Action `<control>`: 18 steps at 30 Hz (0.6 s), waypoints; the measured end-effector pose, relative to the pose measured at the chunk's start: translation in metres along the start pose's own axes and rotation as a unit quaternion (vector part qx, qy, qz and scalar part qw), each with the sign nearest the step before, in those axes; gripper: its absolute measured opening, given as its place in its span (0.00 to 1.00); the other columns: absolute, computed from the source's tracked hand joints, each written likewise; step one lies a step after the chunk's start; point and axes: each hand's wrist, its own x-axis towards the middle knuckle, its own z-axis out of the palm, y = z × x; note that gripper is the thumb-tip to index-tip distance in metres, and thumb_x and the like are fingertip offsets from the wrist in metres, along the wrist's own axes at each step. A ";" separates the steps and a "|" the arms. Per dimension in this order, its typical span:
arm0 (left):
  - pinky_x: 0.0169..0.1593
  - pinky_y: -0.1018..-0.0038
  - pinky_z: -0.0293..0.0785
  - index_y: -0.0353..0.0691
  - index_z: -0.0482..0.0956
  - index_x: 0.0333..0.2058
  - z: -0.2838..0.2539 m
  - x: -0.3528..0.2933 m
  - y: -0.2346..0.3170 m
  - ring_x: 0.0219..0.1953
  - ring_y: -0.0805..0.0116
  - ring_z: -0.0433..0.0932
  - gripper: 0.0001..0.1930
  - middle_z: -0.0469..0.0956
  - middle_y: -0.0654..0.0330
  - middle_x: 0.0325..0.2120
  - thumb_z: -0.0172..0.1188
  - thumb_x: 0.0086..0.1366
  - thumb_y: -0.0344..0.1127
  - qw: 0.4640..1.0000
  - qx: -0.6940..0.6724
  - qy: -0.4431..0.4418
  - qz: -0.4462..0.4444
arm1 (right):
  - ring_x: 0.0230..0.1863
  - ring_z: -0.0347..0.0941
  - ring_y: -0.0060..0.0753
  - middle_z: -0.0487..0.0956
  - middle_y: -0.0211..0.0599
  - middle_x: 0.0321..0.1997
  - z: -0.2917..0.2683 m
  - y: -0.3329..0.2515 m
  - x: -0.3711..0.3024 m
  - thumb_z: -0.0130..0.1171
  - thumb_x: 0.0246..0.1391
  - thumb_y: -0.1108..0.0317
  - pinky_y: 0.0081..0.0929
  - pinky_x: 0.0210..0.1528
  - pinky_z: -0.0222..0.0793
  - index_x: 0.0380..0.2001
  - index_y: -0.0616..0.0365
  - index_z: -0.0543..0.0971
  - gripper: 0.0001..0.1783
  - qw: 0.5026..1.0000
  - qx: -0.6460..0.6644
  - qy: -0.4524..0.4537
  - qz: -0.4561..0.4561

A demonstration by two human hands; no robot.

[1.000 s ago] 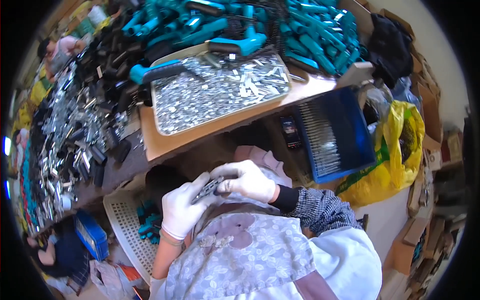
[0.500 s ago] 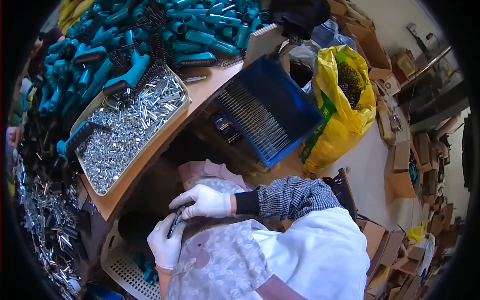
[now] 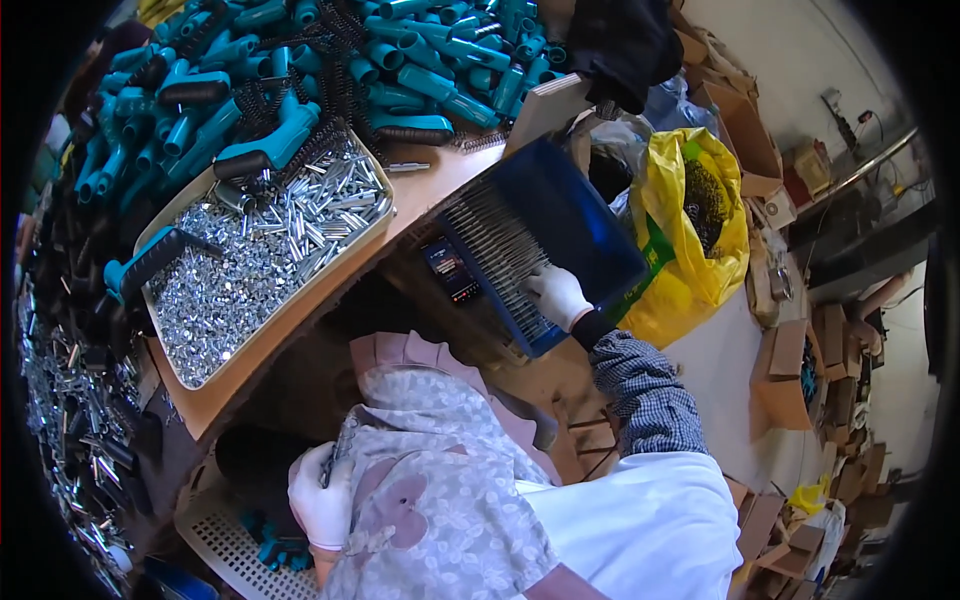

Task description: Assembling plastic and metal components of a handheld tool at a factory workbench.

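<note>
My left hand (image 3: 322, 505), in a white glove, is closed around a small dark part (image 3: 328, 466) by my lap; most of that part is hidden by the fingers. My right hand (image 3: 558, 297), gloved in white too, reaches into a blue bin (image 3: 610, 235) at the middle right. Its fingertips touch the row of thin metal rods (image 3: 490, 237) lined up along the bin's left side. What the fingers pinch, if anything, is too small to make out. A patterned grey apron (image 3: 450, 440) covers my lap.
On the table, a tray (image 3: 385, 232) holds small metal pins and bits. Teal plastic handles (image 3: 430, 85) and black springs are heaped behind it. A yellow bag (image 3: 690, 270) stands right of the bin. A white perforated basket (image 3: 225, 540) sits lower left, cardboard boxes (image 3: 785, 375) at right.
My right hand has left the dark part at my left hand and moved right and away from me into the blue bin. The left hand still holds the part near my lap.
</note>
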 end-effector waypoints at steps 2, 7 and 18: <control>0.49 0.62 0.75 0.34 0.84 0.38 0.000 -0.003 0.003 0.43 0.50 0.80 0.13 0.83 0.49 0.36 0.69 0.53 0.30 1.000 -0.006 0.003 -0.011 | 0.43 0.78 0.50 0.80 0.41 0.36 0.005 -0.005 0.003 0.60 0.52 0.65 0.46 0.44 0.75 0.34 0.50 0.85 0.08 0.998 -0.045 -0.044 0.006; 0.50 0.62 0.74 0.35 0.84 0.39 -0.004 -0.005 0.004 0.45 0.50 0.79 0.13 0.83 0.49 0.38 0.69 0.53 0.30 1.000 -0.009 0.007 -0.014 | 0.44 0.79 0.52 0.81 0.46 0.37 0.004 -0.022 0.013 0.58 0.52 0.68 0.47 0.46 0.76 0.34 0.53 0.84 0.08 0.995 -0.077 -0.063 0.031; 0.49 0.62 0.76 0.34 0.84 0.40 -0.008 -0.010 -0.002 0.42 0.48 0.80 0.16 0.83 0.48 0.37 0.69 0.52 0.31 0.998 -0.046 0.028 0.019 | 0.41 0.82 0.56 0.84 0.50 0.36 0.004 -0.024 0.025 0.56 0.51 0.73 0.48 0.43 0.79 0.34 0.59 0.82 0.08 0.982 -0.121 -0.140 0.029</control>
